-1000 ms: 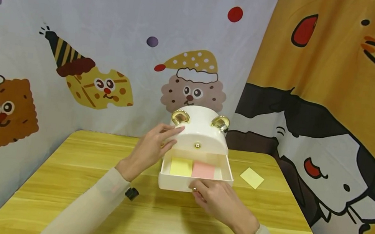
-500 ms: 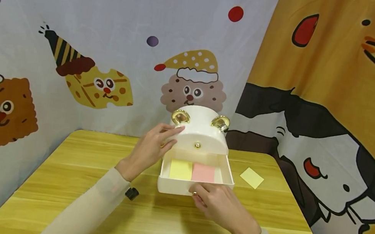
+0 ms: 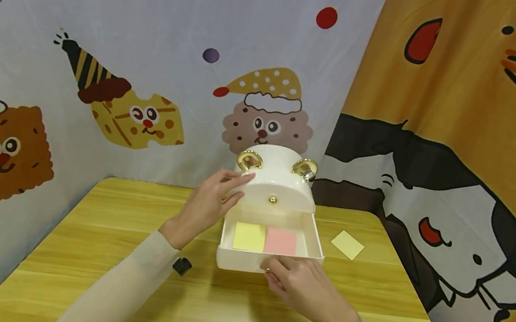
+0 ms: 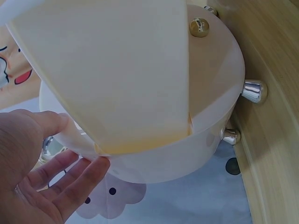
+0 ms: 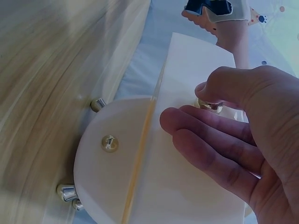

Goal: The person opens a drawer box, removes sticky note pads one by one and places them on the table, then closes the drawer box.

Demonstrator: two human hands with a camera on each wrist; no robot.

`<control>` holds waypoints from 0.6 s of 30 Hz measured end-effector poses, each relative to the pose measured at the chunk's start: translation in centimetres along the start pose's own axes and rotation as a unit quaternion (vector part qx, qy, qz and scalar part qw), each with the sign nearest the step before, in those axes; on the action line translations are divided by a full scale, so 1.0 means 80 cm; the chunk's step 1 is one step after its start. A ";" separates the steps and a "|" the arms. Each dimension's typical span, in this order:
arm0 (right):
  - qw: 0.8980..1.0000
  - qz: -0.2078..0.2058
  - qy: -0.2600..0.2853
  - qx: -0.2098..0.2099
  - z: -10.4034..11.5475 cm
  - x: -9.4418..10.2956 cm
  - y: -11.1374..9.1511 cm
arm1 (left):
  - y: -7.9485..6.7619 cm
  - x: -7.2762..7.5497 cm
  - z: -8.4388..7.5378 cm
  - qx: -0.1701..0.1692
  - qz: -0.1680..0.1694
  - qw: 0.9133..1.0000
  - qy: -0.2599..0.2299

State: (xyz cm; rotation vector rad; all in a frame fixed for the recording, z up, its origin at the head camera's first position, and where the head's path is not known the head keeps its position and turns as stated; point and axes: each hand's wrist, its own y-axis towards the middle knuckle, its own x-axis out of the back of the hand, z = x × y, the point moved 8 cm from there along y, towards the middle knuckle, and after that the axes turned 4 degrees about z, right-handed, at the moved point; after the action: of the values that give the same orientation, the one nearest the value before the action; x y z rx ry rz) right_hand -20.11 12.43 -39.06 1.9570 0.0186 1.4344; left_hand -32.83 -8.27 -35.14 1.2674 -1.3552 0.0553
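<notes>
My right grip (image 3: 303, 288) pinches the gold knob (image 5: 210, 106); left grip (image 3: 205, 200) (loosely spread, holding nothing) touches the cabinet (image 3: 277, 173). From here I'd slide the drawer (image 3: 238, 259) straight, level, no jerks.

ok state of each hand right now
Left hand: open, touching the glossy white round-topped box.
Right hand: closed, pinching the small round gold knob of the white rectangular drawer.

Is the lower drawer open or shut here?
Open: the lower drawer juts out from the white box, yellow note and pink note visible inside, right hand pinching its knob.
</notes>
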 end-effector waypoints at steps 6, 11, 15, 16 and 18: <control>1.000 0.002 -0.004 0.006 0.002 -0.001 -0.003 | 0.000 0.000 0.001 0.004 0.003 1.000 0.001; 1.000 0.002 0.002 0.010 0.003 -0.001 -0.005 | -0.001 -0.002 0.003 0.004 0.006 1.000 0.005; 1.000 -0.003 0.006 0.014 0.005 0.000 -0.006 | -0.001 -0.002 0.003 0.004 0.007 1.000 0.004; 1.000 -0.004 0.006 0.015 0.006 0.000 -0.006 | -0.001 -0.002 0.003 0.004 0.007 1.000 0.003; 1.000 -0.005 0.005 0.015 0.007 0.001 -0.006 | -0.001 -0.003 0.002 0.003 0.006 1.000 0.003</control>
State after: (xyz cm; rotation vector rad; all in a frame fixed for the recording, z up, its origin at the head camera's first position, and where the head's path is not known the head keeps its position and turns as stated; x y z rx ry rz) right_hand -19.45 12.56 -39.34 1.9710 0.0561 1.4452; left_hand -32.97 -8.30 -35.38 1.2630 -1.3596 0.0713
